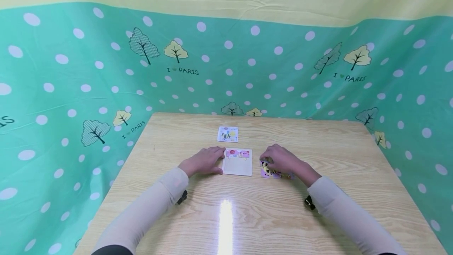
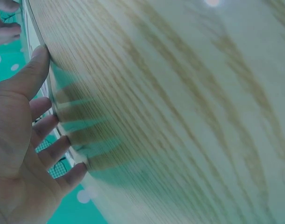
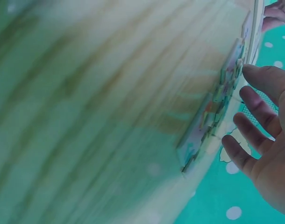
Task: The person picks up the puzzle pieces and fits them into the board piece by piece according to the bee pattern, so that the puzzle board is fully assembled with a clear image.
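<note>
Head view: left hand [image 1: 204,161] steadies puzzle tray [image 1: 238,165]; right hand [image 1: 283,159] apparently touching loose pieces [image 1: 269,173].

Loose pieces [image 1: 274,172] seemingly right of tray [image 1: 238,165]

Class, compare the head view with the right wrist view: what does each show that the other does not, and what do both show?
Only the head view shows the puzzle board with two pieces placed along its top, the picture card behind it, and the left hand resting against the board's left edge. Only the right wrist view shows the right hand's fingers straight and spread beside the pieces. Both show the right hand, the loose puzzle pieces and the wooden table.
</note>
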{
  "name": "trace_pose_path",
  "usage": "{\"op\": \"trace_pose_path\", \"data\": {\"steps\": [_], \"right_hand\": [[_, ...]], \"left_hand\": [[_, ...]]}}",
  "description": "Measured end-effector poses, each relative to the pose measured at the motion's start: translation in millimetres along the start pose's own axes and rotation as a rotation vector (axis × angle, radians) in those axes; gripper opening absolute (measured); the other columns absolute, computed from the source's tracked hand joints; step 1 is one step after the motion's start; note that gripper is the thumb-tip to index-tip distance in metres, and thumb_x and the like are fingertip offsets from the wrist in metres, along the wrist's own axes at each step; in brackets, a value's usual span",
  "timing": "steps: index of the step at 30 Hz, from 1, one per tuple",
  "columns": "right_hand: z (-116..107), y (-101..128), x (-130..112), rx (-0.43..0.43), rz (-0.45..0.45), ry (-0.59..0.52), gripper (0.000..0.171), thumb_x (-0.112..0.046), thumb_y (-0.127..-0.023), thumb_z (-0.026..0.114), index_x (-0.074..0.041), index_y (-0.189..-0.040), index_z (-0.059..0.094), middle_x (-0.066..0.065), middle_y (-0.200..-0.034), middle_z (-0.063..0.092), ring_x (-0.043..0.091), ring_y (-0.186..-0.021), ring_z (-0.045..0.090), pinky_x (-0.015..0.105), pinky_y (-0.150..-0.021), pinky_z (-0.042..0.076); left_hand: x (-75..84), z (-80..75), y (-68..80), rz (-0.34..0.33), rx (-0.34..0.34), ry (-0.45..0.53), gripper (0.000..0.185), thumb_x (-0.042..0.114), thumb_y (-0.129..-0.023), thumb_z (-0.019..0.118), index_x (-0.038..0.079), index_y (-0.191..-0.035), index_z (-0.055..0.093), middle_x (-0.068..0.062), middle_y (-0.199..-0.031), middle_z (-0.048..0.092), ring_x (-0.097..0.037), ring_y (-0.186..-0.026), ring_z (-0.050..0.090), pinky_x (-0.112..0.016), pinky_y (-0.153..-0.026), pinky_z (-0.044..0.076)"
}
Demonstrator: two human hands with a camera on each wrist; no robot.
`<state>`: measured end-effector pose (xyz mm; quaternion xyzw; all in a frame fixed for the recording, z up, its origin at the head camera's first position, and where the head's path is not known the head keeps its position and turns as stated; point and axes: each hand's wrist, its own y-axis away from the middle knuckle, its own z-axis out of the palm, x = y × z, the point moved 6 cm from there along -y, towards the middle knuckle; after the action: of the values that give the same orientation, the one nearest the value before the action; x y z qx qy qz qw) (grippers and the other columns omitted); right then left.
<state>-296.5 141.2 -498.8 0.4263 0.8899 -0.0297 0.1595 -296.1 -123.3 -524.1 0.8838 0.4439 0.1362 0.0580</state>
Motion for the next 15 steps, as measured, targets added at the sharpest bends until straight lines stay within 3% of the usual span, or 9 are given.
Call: {"op": "trace_pose_path", "data": {"steps": [8, 15], "right_hand": [[5.7, -1.5, 3.5, -0.008, -0.020, 0.042, 0.027, -0.014, -0.093, 0.072, -0.017, -0.120, 0.076, 0.002, -0.115, 0.074, 0.025, -0.111, 0.063, 0.048, -0.101, 0.053], [6.1, -2.5, 5.1, 0.002, 0.005, -0.007, 0.028, -0.017, -0.093, 0.074, -0.015, -0.120, 0.075, 0.001, -0.115, 0.074, 0.022, -0.109, 0.064, 0.044, -0.098, 0.054]], "left_hand": [[1.2, -0.6, 0.0, 0.013, 0.010, 0.008, 0.064, 0.054, -0.092, 0.068, 0.013, -0.139, 0.056, -0.011, -0.163, 0.038, -0.031, -0.150, 0.038, -0.053, -0.122, 0.037], [0.5, -0.5, -0.3, 0.006, 0.002, -0.004, 0.064, 0.055, -0.092, 0.067, 0.014, -0.140, 0.055, -0.011, -0.164, 0.037, -0.031, -0.151, 0.037, -0.053, -0.122, 0.036]]}}
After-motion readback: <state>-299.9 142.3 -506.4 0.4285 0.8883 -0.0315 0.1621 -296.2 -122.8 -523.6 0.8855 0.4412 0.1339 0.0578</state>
